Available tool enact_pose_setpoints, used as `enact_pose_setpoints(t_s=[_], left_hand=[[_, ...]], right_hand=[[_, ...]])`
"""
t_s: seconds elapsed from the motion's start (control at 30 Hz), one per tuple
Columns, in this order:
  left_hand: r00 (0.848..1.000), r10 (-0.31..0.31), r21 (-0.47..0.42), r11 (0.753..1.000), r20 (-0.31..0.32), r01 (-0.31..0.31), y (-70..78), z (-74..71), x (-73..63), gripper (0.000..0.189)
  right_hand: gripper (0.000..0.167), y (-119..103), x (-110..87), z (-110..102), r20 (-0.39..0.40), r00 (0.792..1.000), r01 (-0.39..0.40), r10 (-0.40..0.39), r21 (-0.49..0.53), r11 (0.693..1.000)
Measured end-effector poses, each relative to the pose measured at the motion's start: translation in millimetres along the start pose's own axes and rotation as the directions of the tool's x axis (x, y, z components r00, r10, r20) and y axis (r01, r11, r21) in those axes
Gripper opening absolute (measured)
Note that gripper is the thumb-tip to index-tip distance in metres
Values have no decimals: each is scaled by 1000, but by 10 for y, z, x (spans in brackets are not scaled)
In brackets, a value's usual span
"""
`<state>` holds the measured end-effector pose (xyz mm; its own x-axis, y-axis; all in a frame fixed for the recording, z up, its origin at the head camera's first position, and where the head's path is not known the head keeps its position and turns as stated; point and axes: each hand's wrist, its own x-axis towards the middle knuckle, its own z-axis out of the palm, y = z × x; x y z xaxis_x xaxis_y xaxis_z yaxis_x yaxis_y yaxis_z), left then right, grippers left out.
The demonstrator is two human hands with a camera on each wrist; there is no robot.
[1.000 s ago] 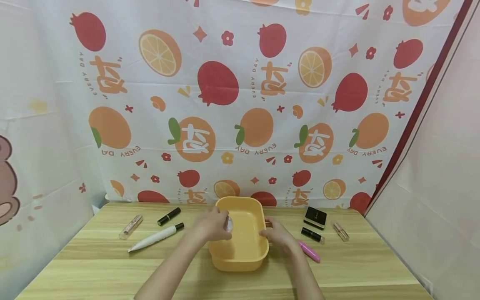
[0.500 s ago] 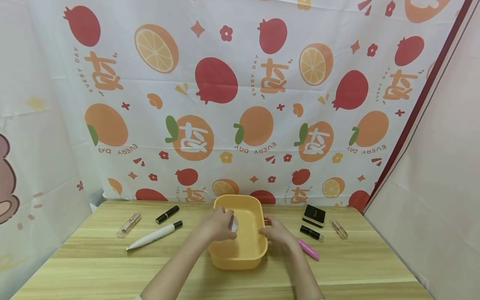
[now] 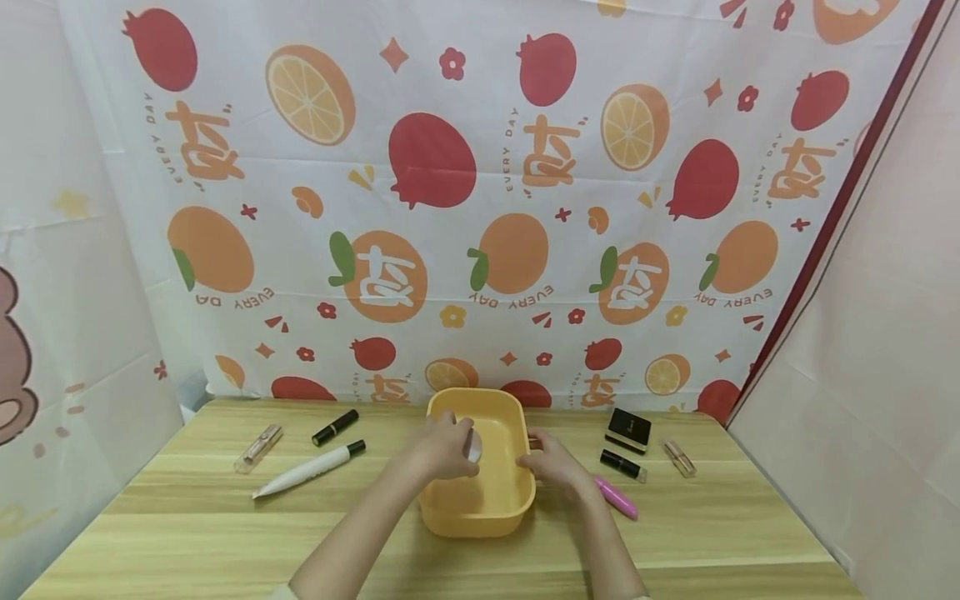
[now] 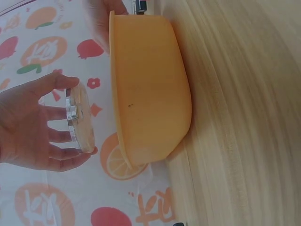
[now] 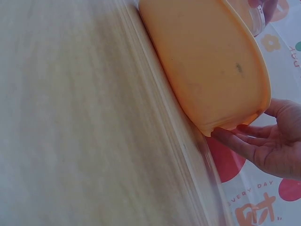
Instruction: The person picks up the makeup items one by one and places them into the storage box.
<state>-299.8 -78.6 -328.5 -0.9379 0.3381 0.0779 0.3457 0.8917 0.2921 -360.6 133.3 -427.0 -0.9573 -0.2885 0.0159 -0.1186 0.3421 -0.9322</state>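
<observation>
A yellow plastic basin point(image 3: 495, 487) stands on the wooden table, close to the patterned cloth. Over its left half, my left hand point(image 3: 442, 450) holds a round, flat compact point(image 3: 474, 446). In the left wrist view the compact point(image 4: 83, 117) is pale beige with a shiny clear rim and a small clasp, tilted on edge between thumb and fingers and apart from the basin wall point(image 4: 146, 89). My right hand point(image 3: 555, 462) grips the basin's right side. The right wrist view has that hand's thumb at the rim and its fingers point(image 5: 237, 141) against the outer wall.
Left of the basin lie a white tube with a black cap point(image 3: 307, 471), a black lipstick point(image 3: 335, 427) and a clear-ended lipstick point(image 3: 258, 448). To the right are a black square case point(image 3: 628, 431), a black tube point(image 3: 623, 465), a pink tube point(image 3: 617, 497) and a pinkish lipstick point(image 3: 679, 457).
My left hand has shifted a little to the right over the basin, carrying the compact. The right hand keeps its grip on the basin's side. The head view has tilted slightly.
</observation>
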Motion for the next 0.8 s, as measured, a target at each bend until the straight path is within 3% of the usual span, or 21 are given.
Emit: enact_pose_setpoints(t_s=[0.8], left_hand=[[1000, -13, -38, 999, 25, 14, 84, 99, 34, 61]], right_hand=[[56, 7, -21, -6, 20, 1000, 0, 0, 18, 1000]])
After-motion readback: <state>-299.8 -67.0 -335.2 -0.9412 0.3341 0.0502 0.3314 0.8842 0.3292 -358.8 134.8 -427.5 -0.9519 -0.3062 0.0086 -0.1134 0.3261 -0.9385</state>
